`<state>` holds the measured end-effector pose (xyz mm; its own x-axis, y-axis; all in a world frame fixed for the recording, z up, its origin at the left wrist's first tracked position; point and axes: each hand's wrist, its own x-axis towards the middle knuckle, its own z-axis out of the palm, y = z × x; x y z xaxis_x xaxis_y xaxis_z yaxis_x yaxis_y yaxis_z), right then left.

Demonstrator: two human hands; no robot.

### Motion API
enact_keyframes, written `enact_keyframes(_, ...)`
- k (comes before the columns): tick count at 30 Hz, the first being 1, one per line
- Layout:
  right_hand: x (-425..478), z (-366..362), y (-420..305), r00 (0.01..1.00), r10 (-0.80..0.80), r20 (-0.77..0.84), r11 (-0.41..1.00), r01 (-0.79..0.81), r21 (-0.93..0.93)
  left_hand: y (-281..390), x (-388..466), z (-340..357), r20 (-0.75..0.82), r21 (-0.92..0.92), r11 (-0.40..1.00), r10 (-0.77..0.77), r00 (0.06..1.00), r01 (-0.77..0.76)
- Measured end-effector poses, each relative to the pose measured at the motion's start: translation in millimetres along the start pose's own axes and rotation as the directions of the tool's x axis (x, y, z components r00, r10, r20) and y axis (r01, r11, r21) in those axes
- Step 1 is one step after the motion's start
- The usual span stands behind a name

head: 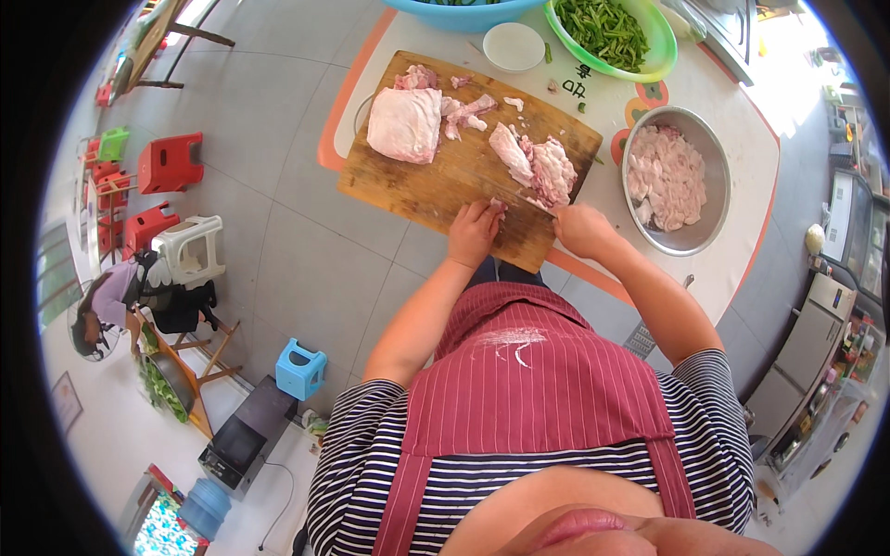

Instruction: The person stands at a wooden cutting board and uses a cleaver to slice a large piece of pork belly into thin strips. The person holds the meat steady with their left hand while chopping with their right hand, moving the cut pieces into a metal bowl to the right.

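Observation:
My right hand (585, 231) grips a kitchen knife (520, 196) at the right side of a wooden cutting board (410, 189). The blade points left and shows almost edge-on; its handle is hidden in my fist. Just left of the blade's near side, my left hand (475, 233) holds a small piece of raw meat (498, 203) against the board, mostly covered by the fingers. Beyond the knife lie a pale strip of meat (510, 154) and a lumpy pink heap of meat (554, 170). A large slab of raw meat (405, 126) rests farther left, with trimmings (470, 115) beside it.
Right of the board stands a metal bowl (723, 187) of sliced meat. A green-rimmed basin (667, 59) of cut green vegetables, a white bowl (514, 47) and a blue basin (466, 17) stand at the back. Another person (115, 292) is at far left, near stools.

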<state>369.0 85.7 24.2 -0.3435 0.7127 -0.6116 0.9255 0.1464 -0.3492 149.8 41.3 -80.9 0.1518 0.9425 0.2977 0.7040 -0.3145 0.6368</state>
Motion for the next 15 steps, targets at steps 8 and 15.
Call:
enact_keyframes(8,16.5,27.3,-44.2,0.999,0.040,0.025,0.999,-0.041,0.032,-4.2,-1.9,0.0,0.001,0.011,0.999,0.041,0.999,-0.041)
enact_keyframes(15,76.9,18.7,-50.1,0.990,-0.124,0.059,0.992,0.125,-0.004,-0.7,-2.5,-5.0,0.059,0.082,0.995,0.056,0.997,-0.061)
